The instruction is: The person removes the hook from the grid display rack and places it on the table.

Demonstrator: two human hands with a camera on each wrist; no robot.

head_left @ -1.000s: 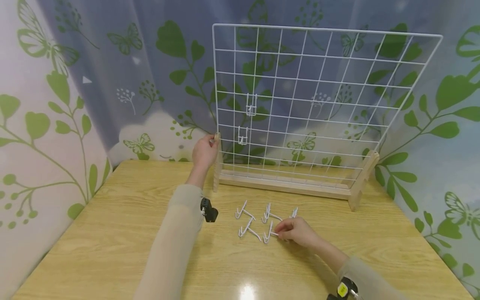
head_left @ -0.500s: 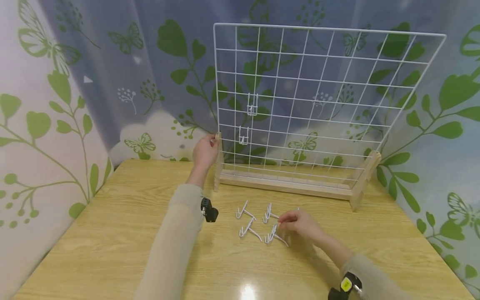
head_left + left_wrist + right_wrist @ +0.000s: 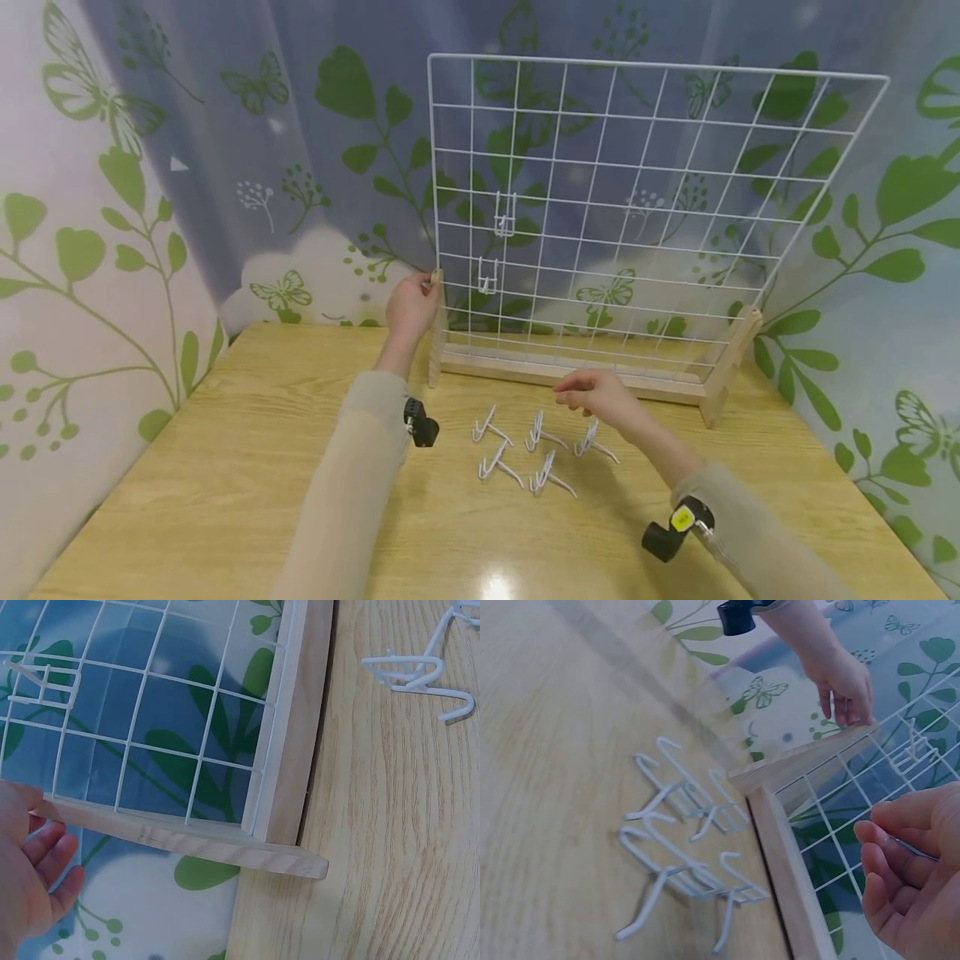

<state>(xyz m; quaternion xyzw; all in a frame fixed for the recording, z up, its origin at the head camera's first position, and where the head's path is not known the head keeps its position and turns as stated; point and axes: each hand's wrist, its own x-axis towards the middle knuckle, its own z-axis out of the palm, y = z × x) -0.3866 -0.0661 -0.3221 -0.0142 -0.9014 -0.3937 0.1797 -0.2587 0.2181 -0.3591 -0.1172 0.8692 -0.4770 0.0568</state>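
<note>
White wire hooks lay on the wood-grain table before us as our left hand pinched the wooden stand post and our right hand hovered near them, empty, fingers loosely bent.

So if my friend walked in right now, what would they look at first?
Probably the big white grid standing up in its wooden stand at the back of the table, with two hooks hanging toward its left side. Next, maybe the loose hooks grouped on the table in front of it. The green leaves and butterflies all over the backdrop behind it might catch their eye too.
</note>
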